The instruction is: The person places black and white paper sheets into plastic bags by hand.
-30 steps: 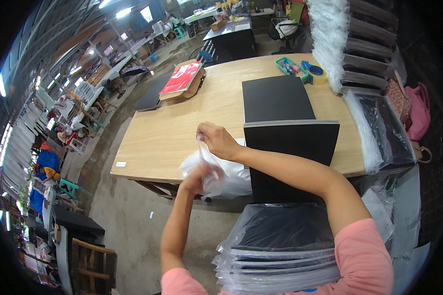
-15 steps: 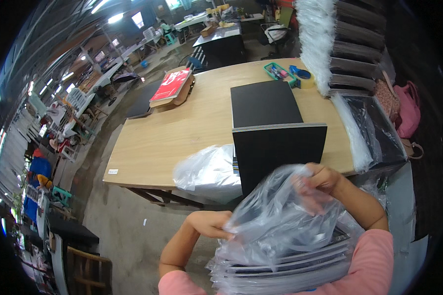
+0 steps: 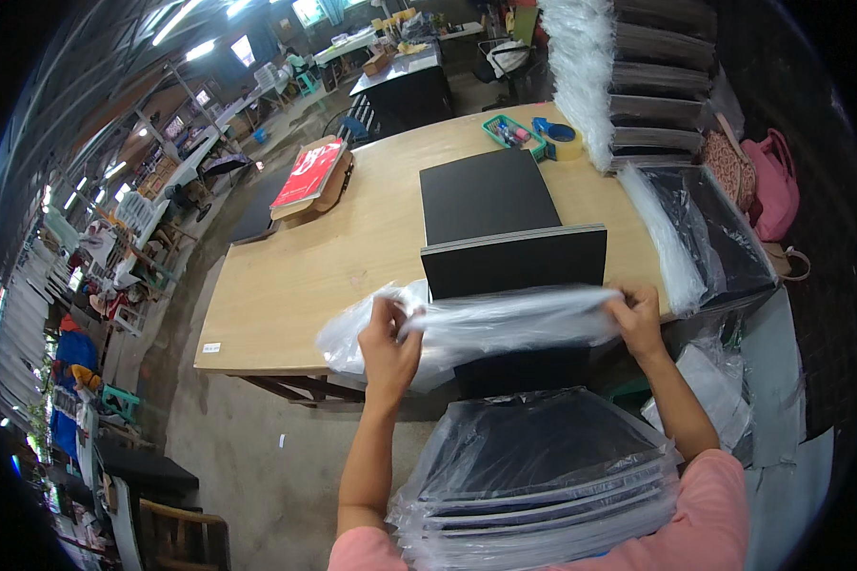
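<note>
Because the plastic film (image 3: pixel 519 319) looks light and limp, our left hand (image 3: pixel 388 344) and right hand (image 3: pixel 639 319) hold opposite ends.

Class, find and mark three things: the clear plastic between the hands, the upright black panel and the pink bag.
Clear plastic (image 3: pixel 516 320), head view: middle of its span.
Black panel (image 3: pixel 519 266), head view: upper front face.
Pink bag (image 3: pixel 773 195), head view: middle of its side.

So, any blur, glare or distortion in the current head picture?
Head view: the clear plastic between the left hand and right hand is blurred; head view: a ceiling light at upper left glares; head view: the table bows along its far edge.
</note>
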A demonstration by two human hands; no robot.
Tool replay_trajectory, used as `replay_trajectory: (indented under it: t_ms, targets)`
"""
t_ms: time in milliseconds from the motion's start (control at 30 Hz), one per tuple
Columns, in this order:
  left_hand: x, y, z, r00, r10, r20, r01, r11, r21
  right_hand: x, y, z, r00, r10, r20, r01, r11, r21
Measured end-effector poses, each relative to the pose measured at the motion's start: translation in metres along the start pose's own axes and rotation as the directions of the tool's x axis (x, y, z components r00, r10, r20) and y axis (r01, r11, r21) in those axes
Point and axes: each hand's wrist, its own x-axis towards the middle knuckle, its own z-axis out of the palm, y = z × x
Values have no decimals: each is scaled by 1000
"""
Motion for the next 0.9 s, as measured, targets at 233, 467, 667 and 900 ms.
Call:
replay_trajectory:
  t_ms: [233, 467, 667, 900]
  targets:
    - [11, 19, 6, 949, 227, 217, -313, 734, 602, 27, -16, 3, 875, -475, -97, 354, 763, -541]
    - [32, 24, 14, 956, 182, 230, -290, 714, 637, 36, -22, 11, 901, -425, -89, 277, 721, -635]
    - [-3, 34, -19, 893, 426, 146, -439, 747, 499, -3, -45, -3, 827, -555, -84, 426, 718, -551]
    - [13, 30, -52, 542, -136, 829, 540, 813, -219, -27, -108, -19, 852, -524, 4, 439, 708, -553]
